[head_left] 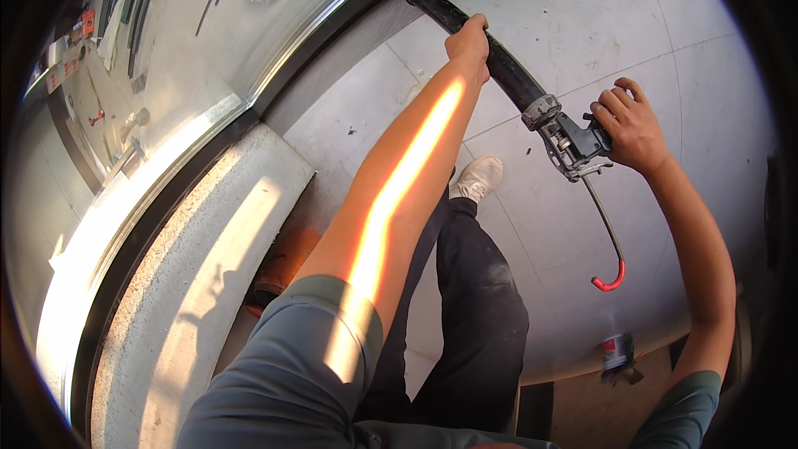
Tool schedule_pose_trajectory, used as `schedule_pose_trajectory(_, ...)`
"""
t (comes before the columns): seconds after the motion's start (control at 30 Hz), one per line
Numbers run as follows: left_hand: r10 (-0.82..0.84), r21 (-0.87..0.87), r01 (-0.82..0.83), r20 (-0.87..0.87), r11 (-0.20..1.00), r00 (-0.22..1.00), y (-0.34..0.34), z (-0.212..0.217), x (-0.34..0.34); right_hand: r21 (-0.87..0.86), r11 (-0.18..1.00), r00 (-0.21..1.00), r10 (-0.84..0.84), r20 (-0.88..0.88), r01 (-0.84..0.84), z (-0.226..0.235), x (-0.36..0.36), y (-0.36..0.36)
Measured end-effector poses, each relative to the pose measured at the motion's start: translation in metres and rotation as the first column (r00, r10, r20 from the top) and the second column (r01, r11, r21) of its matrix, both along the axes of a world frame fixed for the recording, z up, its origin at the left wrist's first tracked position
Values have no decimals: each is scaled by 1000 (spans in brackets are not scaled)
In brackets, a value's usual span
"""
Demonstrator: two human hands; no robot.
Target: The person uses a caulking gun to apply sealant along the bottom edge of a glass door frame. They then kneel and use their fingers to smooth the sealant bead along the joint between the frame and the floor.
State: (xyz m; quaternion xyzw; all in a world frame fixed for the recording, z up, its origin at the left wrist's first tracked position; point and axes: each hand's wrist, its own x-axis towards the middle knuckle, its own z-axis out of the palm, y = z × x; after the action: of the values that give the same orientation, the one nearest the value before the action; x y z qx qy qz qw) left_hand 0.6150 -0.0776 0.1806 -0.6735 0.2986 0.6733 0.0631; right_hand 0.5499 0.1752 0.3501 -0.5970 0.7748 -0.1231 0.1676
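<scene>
A caulking gun (519,79) with a long black barrel lies across both my hands, tilted, its nozzle end pointing up and left. My left hand (470,46) is wrapped round the barrel about midway. At the back end, my right hand (629,125) grips the handle, fingers curled over it. A thin metal plunger rod (603,212) sticks out behind the handle toward me and ends in a red hook. The front cap of the barrel is close to the dark frame at the base of the glass. Whether the trigger is squeezed cannot be made out.
A glass pane (249,41) with a dark frame (324,33) runs along the left. Below it is a rough pale ledge (199,274). An orange bucket-like object (287,258) is partly hidden by my left arm. A small red-and-white can (615,353) stands near the lower right. Light tiles (582,25) cover the floor.
</scene>
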Motion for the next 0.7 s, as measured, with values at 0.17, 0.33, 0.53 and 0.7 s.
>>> schedule_pose_trajectory(0.17,-18,21,18,-3,1000,1000,7,1,-11,12,1000,1000,-10,-25,11,-1,-8,10)
schedule_pose_trajectory(0.33,-20,26,20,-3,999,1000,13,3,-19,14,1000,1000,-13,-17,13,-1,-15,15)
schedule_pose_trajectory(0.53,-29,36,28,16,999,999,14,7,-25,133,982,990,-138,38,132,19,-9,11)
schedule_pose_trajectory(0.7,-91,50,90,19,995,996,14,8,-31,304,952,881,-183,437,47,46,-13,24)
